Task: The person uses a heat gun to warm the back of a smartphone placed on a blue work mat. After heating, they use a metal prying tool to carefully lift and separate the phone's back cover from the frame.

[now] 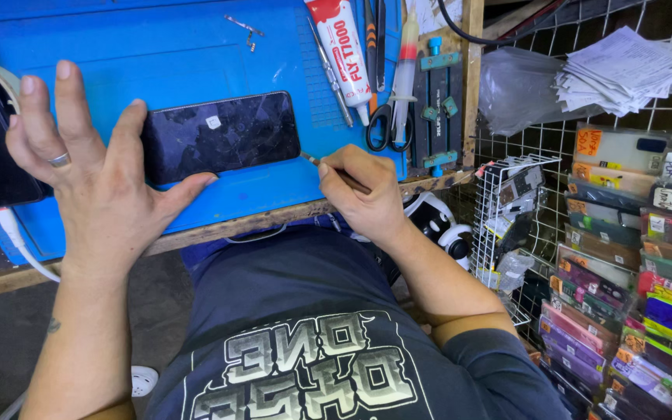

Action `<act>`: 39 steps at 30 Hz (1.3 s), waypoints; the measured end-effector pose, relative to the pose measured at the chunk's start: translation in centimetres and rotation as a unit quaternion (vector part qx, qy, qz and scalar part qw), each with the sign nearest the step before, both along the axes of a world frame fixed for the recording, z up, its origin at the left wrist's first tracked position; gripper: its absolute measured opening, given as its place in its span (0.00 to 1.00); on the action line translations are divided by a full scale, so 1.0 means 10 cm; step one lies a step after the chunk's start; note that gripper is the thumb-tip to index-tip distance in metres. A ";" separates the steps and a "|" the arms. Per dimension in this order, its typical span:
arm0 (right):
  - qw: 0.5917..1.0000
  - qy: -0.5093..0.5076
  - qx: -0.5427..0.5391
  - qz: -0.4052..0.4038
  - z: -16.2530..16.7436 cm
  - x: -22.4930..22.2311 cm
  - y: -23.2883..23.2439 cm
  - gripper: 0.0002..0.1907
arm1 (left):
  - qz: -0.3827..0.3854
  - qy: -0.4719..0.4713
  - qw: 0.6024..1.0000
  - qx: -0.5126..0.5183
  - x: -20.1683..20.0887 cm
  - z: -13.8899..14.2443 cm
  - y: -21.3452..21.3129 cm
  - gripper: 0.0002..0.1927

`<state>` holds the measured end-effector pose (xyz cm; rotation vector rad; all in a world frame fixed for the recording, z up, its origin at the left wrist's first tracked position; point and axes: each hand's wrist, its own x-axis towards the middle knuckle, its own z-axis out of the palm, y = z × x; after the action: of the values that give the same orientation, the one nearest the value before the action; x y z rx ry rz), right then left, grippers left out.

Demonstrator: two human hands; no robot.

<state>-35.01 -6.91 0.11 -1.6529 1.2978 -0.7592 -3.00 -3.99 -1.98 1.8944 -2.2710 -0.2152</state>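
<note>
Head view: left hand (91, 175) braces the cracked smartphone (219, 136) flat. Right hand (363, 194) grips the pry tool (328, 167) at its edge; keep the tip shallow

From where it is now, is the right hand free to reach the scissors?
Probably yes. The right hand holds a thin tool at the phone edge, and the scissors lie just beyond it on the blue mat, uncovered. It would need to drop the tool first.

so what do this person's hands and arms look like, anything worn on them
Both forearms are bare. The left hand wears a plain silver ring on one finger, and a small dark mark shows on that forearm. The right hand wears nothing; a dark blue sleeve covers the upper arm.
</note>
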 end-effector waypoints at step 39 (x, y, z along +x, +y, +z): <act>0.958 -0.082 -0.171 0.215 1.12 0.40 -0.34 0.04 | -0.003 0.356 0.930 -0.090 -0.30 0.23 -0.14 0.64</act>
<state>-31.00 -10.27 11.34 -2.0073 0.6761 -0.8612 -6.00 -5.40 0.27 1.3990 -1.7289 -0.5681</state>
